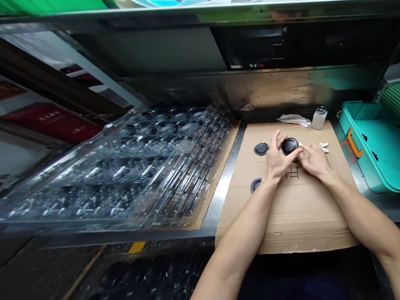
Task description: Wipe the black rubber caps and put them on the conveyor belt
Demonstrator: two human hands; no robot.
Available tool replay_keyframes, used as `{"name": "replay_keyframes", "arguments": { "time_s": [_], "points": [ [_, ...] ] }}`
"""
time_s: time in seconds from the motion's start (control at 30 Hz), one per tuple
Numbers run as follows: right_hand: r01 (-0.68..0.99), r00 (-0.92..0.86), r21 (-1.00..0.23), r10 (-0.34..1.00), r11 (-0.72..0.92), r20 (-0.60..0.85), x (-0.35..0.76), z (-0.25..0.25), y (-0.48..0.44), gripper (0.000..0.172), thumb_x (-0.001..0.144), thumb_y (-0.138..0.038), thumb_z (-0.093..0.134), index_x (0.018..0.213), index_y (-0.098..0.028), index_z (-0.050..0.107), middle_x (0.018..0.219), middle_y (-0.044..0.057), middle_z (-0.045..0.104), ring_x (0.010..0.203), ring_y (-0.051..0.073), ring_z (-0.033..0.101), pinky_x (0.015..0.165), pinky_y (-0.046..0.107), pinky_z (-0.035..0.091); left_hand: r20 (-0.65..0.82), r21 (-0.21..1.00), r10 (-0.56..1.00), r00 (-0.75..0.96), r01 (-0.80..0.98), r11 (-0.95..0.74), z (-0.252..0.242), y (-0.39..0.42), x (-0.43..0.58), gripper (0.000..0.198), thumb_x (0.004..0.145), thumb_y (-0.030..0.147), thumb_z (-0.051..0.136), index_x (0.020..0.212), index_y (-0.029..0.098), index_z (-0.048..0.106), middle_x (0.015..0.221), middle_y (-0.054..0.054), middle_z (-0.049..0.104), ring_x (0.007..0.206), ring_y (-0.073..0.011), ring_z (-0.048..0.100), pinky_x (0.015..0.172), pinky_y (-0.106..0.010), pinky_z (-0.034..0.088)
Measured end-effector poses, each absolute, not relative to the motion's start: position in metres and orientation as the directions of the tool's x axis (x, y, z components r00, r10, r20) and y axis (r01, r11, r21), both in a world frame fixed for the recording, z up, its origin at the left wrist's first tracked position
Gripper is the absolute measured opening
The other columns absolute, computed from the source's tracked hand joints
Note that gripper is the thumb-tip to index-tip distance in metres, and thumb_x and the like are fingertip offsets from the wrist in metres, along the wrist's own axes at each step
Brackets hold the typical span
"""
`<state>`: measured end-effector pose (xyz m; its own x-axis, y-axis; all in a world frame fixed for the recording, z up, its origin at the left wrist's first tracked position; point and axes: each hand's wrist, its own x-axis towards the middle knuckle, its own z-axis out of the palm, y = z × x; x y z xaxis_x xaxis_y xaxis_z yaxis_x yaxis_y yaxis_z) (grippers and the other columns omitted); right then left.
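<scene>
A round black part (290, 146), like a shallow cap with a raised rim, is held up over the cardboard sheet (312, 200). My left hand (279, 156) grips its edge between thumb and fingers. From the right, my right hand (314, 159) comes close to the same part with bent fingers; whether it pinches the rim or something small is hidden. Left of the hands lies a flat black disc (261, 148). Nearer to me, a second black disc (255, 184) is partly covered by my left forearm. Small white pieces (324, 146) rest just beyond my right hand.
Stacked clear plastic trays (131, 166) with black round parts fill the left side. A teal bin (378, 166) with an orange handle (355, 143) stands at right. At the back are a white glove (293, 120) and a small bottle (319, 119). A metal shelf edge (200, 14) crosses above.
</scene>
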<state>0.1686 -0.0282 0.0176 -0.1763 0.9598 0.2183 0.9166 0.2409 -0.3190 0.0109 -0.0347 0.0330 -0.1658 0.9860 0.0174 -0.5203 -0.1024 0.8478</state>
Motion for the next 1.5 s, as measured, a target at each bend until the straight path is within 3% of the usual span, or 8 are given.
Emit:
{"name": "replay_keyframes", "arguments": {
  "time_s": [0.13,0.37,0.63,0.77,0.9,1.1,1.33,1.5],
  "points": [
    [0.926,-0.259,-0.252,0.959,0.280,0.114,0.162,0.020,-0.034,0.031,0.097,-0.040,0.058,0.115,-0.018,0.073,0.116,0.014,0.069,0.116,0.033,0.057,0.097,0.039,0.045,0.097,0.875,0.980,-0.176,-0.455,-0.168,0.047,-0.046,0.008,0.059,0.077,0.012,0.088,0.131,0.026,0.068,0.139,-0.010,0.070,0.147,-0.0238,0.054,0.123,-0.031,0.040],
    [0.901,-0.308,-0.277,0.942,0.334,0.135,0.173,0.028,-0.029,0.032,0.101,-0.036,0.050,0.107,-0.020,0.076,0.117,0.013,0.069,0.111,0.029,0.061,0.094,0.038,0.046,0.091,0.881,0.984,-0.151,-0.449,-0.151,0.050,-0.047,0.010,0.061,0.082,0.019,0.085,0.138,0.026,0.063,0.139,-0.011,0.069,0.150,-0.0281,0.049,0.122,-0.036,0.041],
    [0.980,-0.121,-0.129,0.966,0.154,0.228,0.196,0.025,-0.017,0.044,0.099,-0.026,0.045,0.133,-0.021,0.072,0.142,0.017,0.061,0.127,0.040,0.047,0.100,0.053,0.041,0.164,0.890,0.976,-0.147,-0.405,-0.210,0.041,-0.045,0.008,0.066,0.081,0.037,0.088,0.140,0.026,0.061,0.137,-0.011,0.069,0.147,-0.0297,0.053,0.122,-0.035,0.040],
    [0.984,-0.142,-0.088,0.982,0.153,0.126,0.196,0.024,-0.016,0.043,0.102,-0.028,0.039,0.127,-0.024,0.074,0.130,0.015,0.067,0.118,0.037,0.053,0.098,0.052,0.042,0.337,0.939,0.931,-0.144,-0.020,-0.343,0.035,-0.035,0.011,0.049,0.082,0.039,0.087,0.123,0.021,0.067,0.133,-0.012,0.071,0.135,-0.0283,0.063,0.117,-0.037,0.046],
    [0.983,-0.109,-0.127,0.982,0.129,0.156,0.197,0.022,-0.011,0.043,0.101,-0.031,0.042,0.128,-0.023,0.074,0.130,0.015,0.067,0.121,0.036,0.052,0.100,0.051,0.042,0.404,0.905,0.905,-0.132,0.203,-0.374,0.041,-0.036,-0.015,0.037,0.104,0.054,0.053,0.097,0.021,0.068,0.103,-0.009,0.076,0.098,-0.0199,0.074,0.087,-0.031,0.057],
    [0.973,-0.106,-0.186,0.978,0.140,0.182,0.196,0.012,-0.006,0.042,0.100,-0.031,0.043,0.125,-0.022,0.075,0.128,0.016,0.067,0.121,0.037,0.050,0.100,0.053,0.041,0.377,0.766,0.881,-0.285,0.631,-0.123,0.047,-0.092,-0.095,0.044,0.103,0.053,0.054,0.071,0.024,0.048,0.062,0.001,0.054,0.059,-0.0138,0.052,0.061,-0.028,0.038],
    [0.968,-0.109,-0.197,0.971,0.153,0.215,0.195,0.006,-0.005,0.040,0.100,-0.032,0.044,0.121,-0.020,0.077,0.126,0.017,0.066,0.121,0.037,0.049,0.100,0.053,0.040,0.265,0.502,0.951,-0.160,0.865,0.006,-0.002,-0.100,-0.103,0.041,0.103,0.047,0.054,0.071,0.025,0.042,0.065,0.000,0.054,0.063,-0.0179,0.052,0.066,-0.032,0.033],
    [0.969,-0.114,-0.190,0.969,0.157,0.221,0.196,0.001,-0.003,0.039,0.100,-0.032,0.044,0.118,-0.020,0.077,0.125,0.016,0.066,0.118,0.036,0.050,0.099,0.052,0.040,0.220,0.418,0.967,-0.126,0.908,0.023,0.004,-0.106,-0.096,0.043,0.109,0.046,0.036,0.085,0.021,0.063,0.095,-0.013,0.071,0.094,-0.0260,0.067,0.088,-0.038,0.047]
  ]
}}
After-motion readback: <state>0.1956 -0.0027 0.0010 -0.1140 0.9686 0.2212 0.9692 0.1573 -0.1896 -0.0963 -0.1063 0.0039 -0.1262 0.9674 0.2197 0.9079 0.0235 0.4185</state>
